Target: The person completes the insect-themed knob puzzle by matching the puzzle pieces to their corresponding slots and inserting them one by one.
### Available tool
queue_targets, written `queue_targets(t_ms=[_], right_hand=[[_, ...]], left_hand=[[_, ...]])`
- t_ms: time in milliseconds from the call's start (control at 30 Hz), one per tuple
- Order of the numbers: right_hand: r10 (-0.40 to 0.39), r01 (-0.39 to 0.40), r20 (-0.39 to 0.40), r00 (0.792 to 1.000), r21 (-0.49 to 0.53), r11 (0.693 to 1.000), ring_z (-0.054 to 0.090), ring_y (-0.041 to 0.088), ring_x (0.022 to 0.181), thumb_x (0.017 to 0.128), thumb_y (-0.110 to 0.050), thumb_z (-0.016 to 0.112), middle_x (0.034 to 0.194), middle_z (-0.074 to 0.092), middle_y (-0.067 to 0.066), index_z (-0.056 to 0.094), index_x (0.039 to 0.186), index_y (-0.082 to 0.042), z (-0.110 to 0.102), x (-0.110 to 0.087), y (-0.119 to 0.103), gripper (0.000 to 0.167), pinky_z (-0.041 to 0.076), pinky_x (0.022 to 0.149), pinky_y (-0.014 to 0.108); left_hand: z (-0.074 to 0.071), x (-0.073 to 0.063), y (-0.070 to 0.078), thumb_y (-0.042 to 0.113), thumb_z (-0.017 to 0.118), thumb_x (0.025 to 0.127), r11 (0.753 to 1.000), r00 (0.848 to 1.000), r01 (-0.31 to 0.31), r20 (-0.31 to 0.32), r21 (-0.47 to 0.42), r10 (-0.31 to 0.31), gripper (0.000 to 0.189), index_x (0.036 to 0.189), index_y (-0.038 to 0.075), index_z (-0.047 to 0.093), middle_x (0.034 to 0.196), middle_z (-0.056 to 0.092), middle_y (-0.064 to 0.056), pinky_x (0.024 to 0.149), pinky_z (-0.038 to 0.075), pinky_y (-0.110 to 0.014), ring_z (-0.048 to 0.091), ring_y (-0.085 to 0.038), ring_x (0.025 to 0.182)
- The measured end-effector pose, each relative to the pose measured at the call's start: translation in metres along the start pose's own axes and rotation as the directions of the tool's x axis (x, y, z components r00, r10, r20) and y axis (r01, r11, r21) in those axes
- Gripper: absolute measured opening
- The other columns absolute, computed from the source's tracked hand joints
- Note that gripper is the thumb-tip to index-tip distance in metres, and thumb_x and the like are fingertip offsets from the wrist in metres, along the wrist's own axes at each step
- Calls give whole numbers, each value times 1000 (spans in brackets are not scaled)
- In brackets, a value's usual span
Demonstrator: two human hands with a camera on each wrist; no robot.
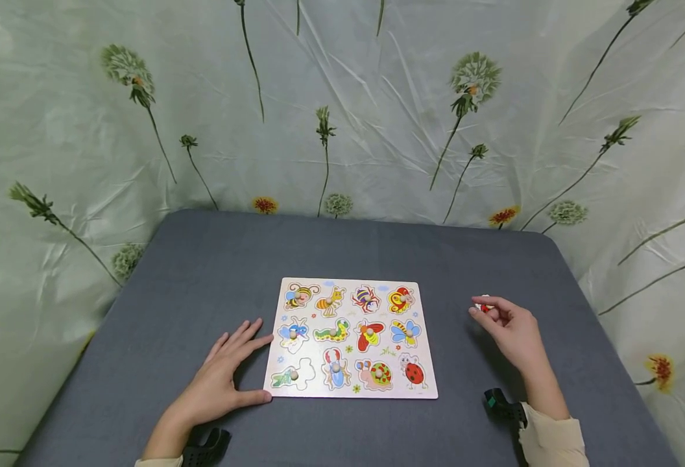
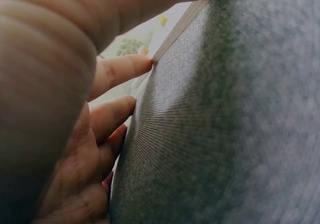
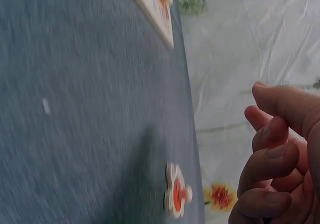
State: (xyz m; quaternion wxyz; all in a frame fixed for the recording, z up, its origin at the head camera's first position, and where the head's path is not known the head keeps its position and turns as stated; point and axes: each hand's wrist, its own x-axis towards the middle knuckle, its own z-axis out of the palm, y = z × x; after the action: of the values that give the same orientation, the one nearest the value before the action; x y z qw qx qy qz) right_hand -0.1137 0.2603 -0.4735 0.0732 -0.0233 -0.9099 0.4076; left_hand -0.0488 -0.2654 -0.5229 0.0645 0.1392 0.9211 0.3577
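A wooden peg puzzle board [image 1: 349, 394] with insect pictures lies in the middle of the table. My left hand [image 1: 222, 373] is spread along its left side, with thumb and index fingertips at the board's edge. Over the table to the right, my right hand [image 1: 512, 334] hovers with loosely bent fingers and holds nothing. A small red-and-white puzzle piece [image 3: 176, 194] with a round knob lies on the cloth, apart from the fingers in the right wrist view. In the head view, the fingers partly hide this piece [image 1: 484, 307]. The ladybug picture [image 1: 414, 373] at the board's lower right shows no knob.
Grey cloth [image 1: 220, 253] covers the table, which has rounded far corners. Behind it hangs a pale curtain [image 1: 377, 130] printed with dandelions. A tiny white speck [image 3: 46, 106] shows on the cloth. Black straps with cameras sit on both wrists.
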Motion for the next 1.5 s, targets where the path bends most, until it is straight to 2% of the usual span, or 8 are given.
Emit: queue_targets(t_ms=[267, 567, 700, 867, 1267, 1500], right_hand=[[59, -61, -34, 998, -31, 998, 40, 3, 51, 101, -25, 77, 64, 52, -17, 77, 124, -2, -13, 11, 26, 33, 33, 48, 30], [112, -116, -52, 992, -77, 990, 39, 1, 52, 98, -29, 79, 63, 48, -18, 78, 121, 0, -15, 18, 43, 37, 33, 52, 28], [144, -146, -20, 989, -93, 985, 39, 2, 54, 99, -32, 78, 63, 48, -17, 77, 123, 1, -16, 20, 48, 41, 33, 53, 29], [165, -159, 40, 986, -126, 979, 40, 4, 56, 100, -35, 75, 63, 48, -15, 75, 125, 1, -17, 24, 52, 44, 32, 53, 30], [175, -170, 29, 984, -130, 977, 43, 3, 55, 99, -33, 76, 62, 49, -17, 76, 118, 2, -15, 32, 53, 40, 35, 53, 29], [183, -175, 27, 983, -180, 968, 42, 5, 53, 95, -33, 81, 63, 49, -13, 76, 113, 2, -13, 33, 53, 40, 34, 52, 29]], left_hand=[[0, 2, 2, 58, 97, 69, 1000, 1000, 21, 10, 12, -21, 102, 158, 31, 55, 176, 34, -11, 127, 11, -73, 23, -45, 165], [0, 0, 3, 58, 97, 69, 1000, 1000, 15, 4, 18, -15, 102, 158, 30, 55, 176, 34, -11, 127, 11, -72, 23, -45, 165], [0, 1, 3, 58, 96, 69, 1000, 1000, 12, 4, 15, -12, 101, 158, 30, 55, 176, 35, -11, 127, 11, -72, 24, -45, 165], [0, 1, 2, 60, 95, 70, 1000, 1000, 12, 10, 12, -12, 101, 158, 32, 54, 176, 34, -10, 127, 11, -72, 23, -44, 165], [-1, 1, 0, 61, 95, 71, 1000, 1000, -6, 0, 25, 6, 101, 159, 33, 53, 176, 34, -10, 127, 12, -71, 23, -43, 165], [1, 0, 0, 60, 96, 70, 1000, 1000, 8, 4, 28, -9, 102, 158, 31, 54, 176, 34, -11, 127, 12, -71, 24, -44, 165]])
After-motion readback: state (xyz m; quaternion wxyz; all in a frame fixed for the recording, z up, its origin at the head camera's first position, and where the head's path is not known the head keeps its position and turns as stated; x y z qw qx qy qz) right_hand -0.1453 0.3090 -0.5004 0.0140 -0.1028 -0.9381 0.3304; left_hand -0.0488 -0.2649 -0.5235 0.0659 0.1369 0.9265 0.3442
